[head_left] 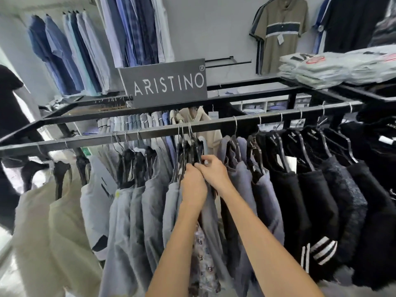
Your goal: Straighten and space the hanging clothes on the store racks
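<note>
"ARISTINO", with a ® mark, is being shown in pale letters on a dark sign [162, 82] standing on the rack's top frame. The same word is being carried on the neck labels [291, 139] of the black tops [310, 189] hanging at the right. Print on the folded stack [321, 67] on the upper shelf is being blurred beyond reading.

A tight bunch of hangers [188, 148] is being held on the rail [214, 124], below the sign's right end. The bunch is being gripped from the near side by the left hand [194, 186], its fingers curled in among the hanger shoulders. The right hand [213, 171] is touching the left, and a hanger at the bunch's right edge is being pinched between its thumb and fingers.

Grey shirts [139, 206] are being crowded together left of the bunch. Bare rail is being left open on both sides of the bunch's hooks, as far as the next hook each way. The black tops are hanging apart at fairly even gaps.
</note>
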